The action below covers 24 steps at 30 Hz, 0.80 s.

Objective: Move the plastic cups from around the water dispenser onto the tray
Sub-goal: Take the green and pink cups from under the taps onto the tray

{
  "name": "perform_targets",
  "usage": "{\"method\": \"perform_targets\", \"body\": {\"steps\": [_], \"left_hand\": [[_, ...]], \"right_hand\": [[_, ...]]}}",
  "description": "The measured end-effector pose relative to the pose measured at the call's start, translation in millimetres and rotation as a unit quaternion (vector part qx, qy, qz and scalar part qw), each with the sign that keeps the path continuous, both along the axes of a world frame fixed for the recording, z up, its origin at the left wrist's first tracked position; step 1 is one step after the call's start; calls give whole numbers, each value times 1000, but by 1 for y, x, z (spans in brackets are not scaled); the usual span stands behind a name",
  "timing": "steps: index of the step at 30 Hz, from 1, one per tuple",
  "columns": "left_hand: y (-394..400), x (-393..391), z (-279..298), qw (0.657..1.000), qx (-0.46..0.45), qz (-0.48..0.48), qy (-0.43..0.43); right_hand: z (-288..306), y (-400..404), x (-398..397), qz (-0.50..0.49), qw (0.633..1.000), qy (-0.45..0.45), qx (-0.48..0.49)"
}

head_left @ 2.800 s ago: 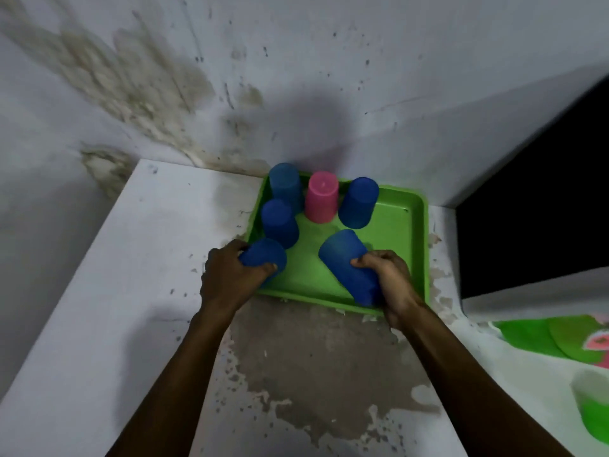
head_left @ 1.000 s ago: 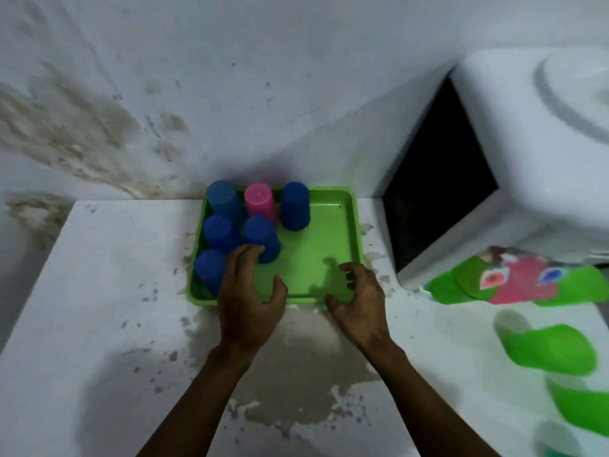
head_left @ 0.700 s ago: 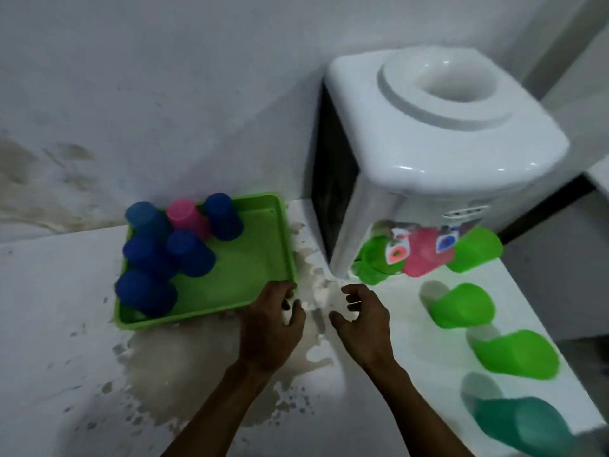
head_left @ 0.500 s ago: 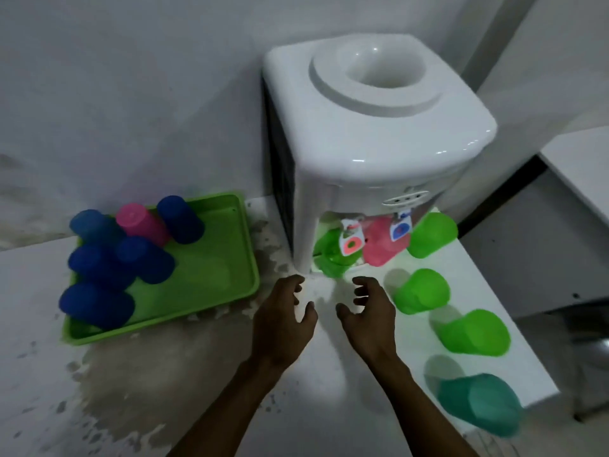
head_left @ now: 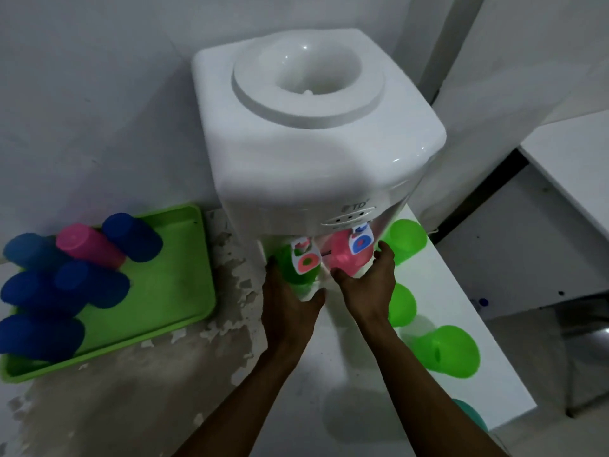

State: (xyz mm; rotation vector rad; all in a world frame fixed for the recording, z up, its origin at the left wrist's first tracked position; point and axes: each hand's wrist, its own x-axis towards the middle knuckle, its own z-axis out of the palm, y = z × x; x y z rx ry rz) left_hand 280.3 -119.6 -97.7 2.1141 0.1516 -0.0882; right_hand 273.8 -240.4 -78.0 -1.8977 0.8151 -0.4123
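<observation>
Under the white water dispenser (head_left: 313,136) a green cup (head_left: 291,270) stands below the left tap and a pink cup (head_left: 344,258) below the right tap. My left hand (head_left: 288,305) wraps around the green cup, thumb on its near right side. My right hand (head_left: 367,285) wraps around the pink cup, fingers on its right side. The green tray (head_left: 178,291) at the left holds several blue cups (head_left: 89,285) and one pink cup (head_left: 87,245), all upside down. Three green cups (head_left: 445,352) and a teal cup (head_left: 473,420) line the counter's right edge.
The tray's right half is bare green plastic. The white counter (head_left: 184,390) has a large worn, stained patch in front of the tray. The counter ends just past the green cups on the right, with a drop to the floor. A wall runs behind.
My hands left the tray, where they had set down blue cups, and travelled right to the dispenser. They now reach under its taps and close around the green and pink cups.
</observation>
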Motion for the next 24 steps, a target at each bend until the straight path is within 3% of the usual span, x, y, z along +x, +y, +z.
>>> {"method": "perform_targets", "body": {"steps": [4, 15, 24], "left_hand": [[-10, 14, -3, 998, -59, 35, 11], [4, 5, 13, 998, -45, 38, -3], [50, -24, 11, 995, -15, 26, 98]], "right_hand": [[-7, -6, 17, 4, 999, 2, 38], [-3, 4, 14, -27, 999, 14, 37], [-3, 22, -10, -34, 997, 55, 52]]}}
